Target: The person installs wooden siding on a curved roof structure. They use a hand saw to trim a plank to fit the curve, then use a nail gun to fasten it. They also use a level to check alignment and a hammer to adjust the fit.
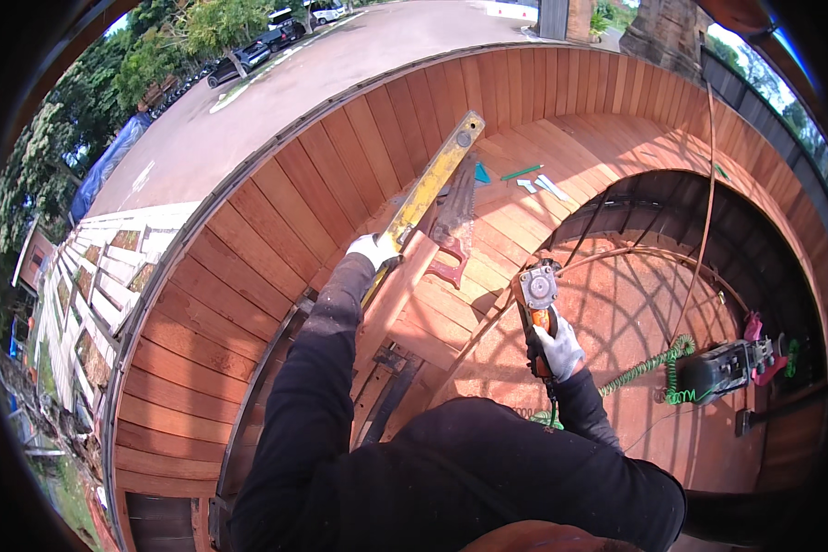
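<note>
My left hand [374, 249], in a white glove, is closed around a long yellow spirit level [425, 191], which lies slanted along the bench. Beside it, a loose wooden board [395, 293] rests over the slatted seat. My right hand [562, 346], also gloved, grips an orange and black nail gun [537, 308]; its round grey metal head faces up, and a green hose leads off its lower end. A handsaw [454, 225] with a reddish handle lies on the seat to the right of the level.
A green pencil [523, 173], white slips [550, 189] and a small teal piece [481, 173] lie on the curved bench. Bare frame bars [388, 391] show near me. An air compressor [722, 372] with a coiled green hose [649, 364] stands at right on the reddish floor [653, 304].
</note>
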Demonstrator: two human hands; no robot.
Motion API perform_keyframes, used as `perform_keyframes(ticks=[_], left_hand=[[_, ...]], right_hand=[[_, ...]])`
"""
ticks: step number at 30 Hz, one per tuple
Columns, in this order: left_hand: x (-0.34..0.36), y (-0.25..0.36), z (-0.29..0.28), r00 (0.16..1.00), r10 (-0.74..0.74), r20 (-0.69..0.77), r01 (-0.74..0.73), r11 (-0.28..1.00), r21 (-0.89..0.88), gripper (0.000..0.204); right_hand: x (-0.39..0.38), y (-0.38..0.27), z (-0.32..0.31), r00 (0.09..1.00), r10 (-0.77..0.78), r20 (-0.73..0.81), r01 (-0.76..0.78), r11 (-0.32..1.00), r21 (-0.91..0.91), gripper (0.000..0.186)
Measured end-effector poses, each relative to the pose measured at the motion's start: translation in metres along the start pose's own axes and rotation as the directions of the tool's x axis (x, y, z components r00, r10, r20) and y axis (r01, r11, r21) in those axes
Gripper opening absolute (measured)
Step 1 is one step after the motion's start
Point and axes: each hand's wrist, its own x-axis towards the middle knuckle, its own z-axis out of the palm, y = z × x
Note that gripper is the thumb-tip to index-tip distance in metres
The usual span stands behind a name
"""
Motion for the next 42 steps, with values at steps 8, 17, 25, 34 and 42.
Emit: perform_keyframes(ticks=[8,17,25,34,42], left_hand=[[-0.086,0.005,-0.026,0.962,-0.077,-0.263,0.059,0.995,-0.075,0.063],[-0.241,-0.044,0.028,0.929,-0.264,-0.259,-0.006,0.690,-0.724,0.038],[-0.249,-0.006,0.048,0.941,-0.300,-0.155,0.005,0.470,-0.882,0.038],[-0.144,0.038,0.047,0.987,-0.010,-0.163,-0.133,0.529,-0.838,0.044],[-0.080,0.095,0.069,0.851,0.403,-0.336,-0.517,0.531,-0.671,0.032]], right_hand=[[0.135,0.035,0.001,0.919,-0.386,0.083,0.323,0.615,-0.720,0.081],[0.259,0.051,0.054,0.978,-0.067,0.198,0.209,0.291,-0.934,0.076],[0.269,0.075,0.070,0.975,-0.153,0.160,0.204,0.337,-0.919,0.069],[0.181,0.018,0.073,0.920,-0.304,0.249,0.346,0.926,-0.148,0.072],[0.105,0.057,0.122,0.907,-0.064,0.416,-0.210,0.788,0.579,0.035]])
